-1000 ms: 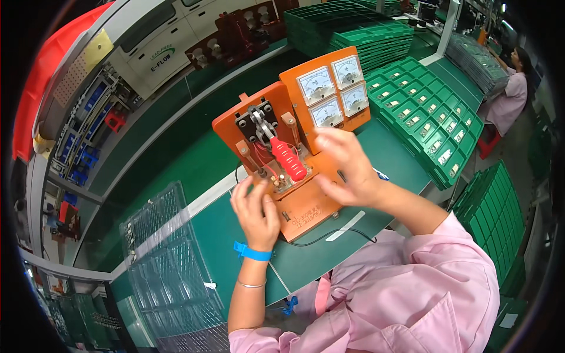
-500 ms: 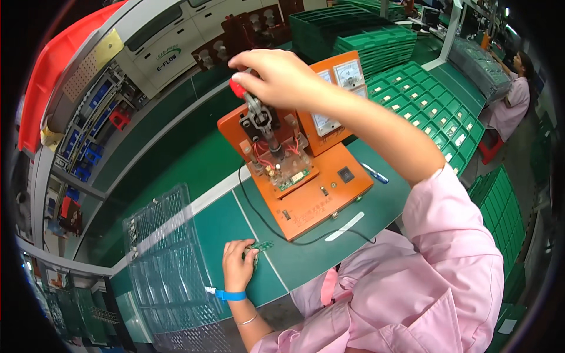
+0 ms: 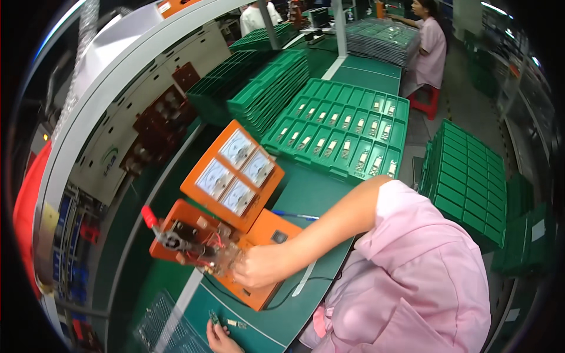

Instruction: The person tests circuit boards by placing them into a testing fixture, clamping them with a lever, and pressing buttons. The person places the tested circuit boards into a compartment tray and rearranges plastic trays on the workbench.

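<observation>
Right hand (image 3: 259, 267), lower centre of the head view, curled around something small on the clear clamp bed of the orange test fixture (image 3: 235, 235), likely to seat it under the raised red-handled lever (image 3: 148, 216); left hand (image 3: 219, 338), at the bottom edge, fingertips closed on a small green circuit board (image 3: 213, 318) lying on the green bench (image 3: 312, 194), probably kept ready there. Three white dial meters (image 3: 235, 170) tilted up on the fixture's back panel, presumably for easy reading. One open green compartment tray (image 3: 341, 129) of small parts upper centre, stacked green trays (image 3: 471, 182) at right, one blue pen (image 3: 294, 216) beside the fixture, one seated co-worker (image 3: 426, 47) at top.
</observation>
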Demonstrator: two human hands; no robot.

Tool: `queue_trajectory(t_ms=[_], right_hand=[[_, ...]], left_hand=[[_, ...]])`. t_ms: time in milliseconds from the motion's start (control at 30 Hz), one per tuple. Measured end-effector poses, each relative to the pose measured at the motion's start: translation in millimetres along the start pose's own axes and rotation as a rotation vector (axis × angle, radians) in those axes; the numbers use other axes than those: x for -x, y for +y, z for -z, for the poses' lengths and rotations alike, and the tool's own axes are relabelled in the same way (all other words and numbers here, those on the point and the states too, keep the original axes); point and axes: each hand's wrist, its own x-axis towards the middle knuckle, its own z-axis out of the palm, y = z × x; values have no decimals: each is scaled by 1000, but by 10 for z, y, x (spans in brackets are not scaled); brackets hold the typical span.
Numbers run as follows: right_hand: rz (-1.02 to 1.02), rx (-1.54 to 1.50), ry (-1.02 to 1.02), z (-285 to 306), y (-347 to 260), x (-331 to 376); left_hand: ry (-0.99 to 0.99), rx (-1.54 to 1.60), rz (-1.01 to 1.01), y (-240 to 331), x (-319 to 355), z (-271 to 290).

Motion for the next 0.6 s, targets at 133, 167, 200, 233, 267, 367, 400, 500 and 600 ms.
queue_trajectory(t_ms=[133, 167, 200, 233, 267, 367, 400, 500, 600], right_hand=[[-502, 7, -53, 835, 876, 529], [-713, 68, -172, 1013, 1245, 715], [-801, 317, -141, 1303, 1475, 869], [-1005, 205, -114, 1279, 2061, 1369], [-1166, 365, -170, 1479, 2256, 1510], [-1302, 561, 34, 1706, 2970, 2702], [-1340, 595, 85, 1725, 3088, 2988], [-1353, 577, -25, 1646, 3314, 3378], [-1401, 499, -200, 1429, 3325, 3385]], left_hand=[[-7, 162, -149, -352, -213, -69], [-70, 167, -106, -427, -274, 10], [-133, 174, -63, -473, -333, 90], [-193, 182, -20, -502, -378, 155], [-236, 188, 34, -502, -367, 211], [-90, 142, -81, -250, -180, 108], [-12, 117, -132, -181, -100, 56], [45, 202, -173, -297, -179, -24], [-64, 502, -165, -536, -317, 163]])
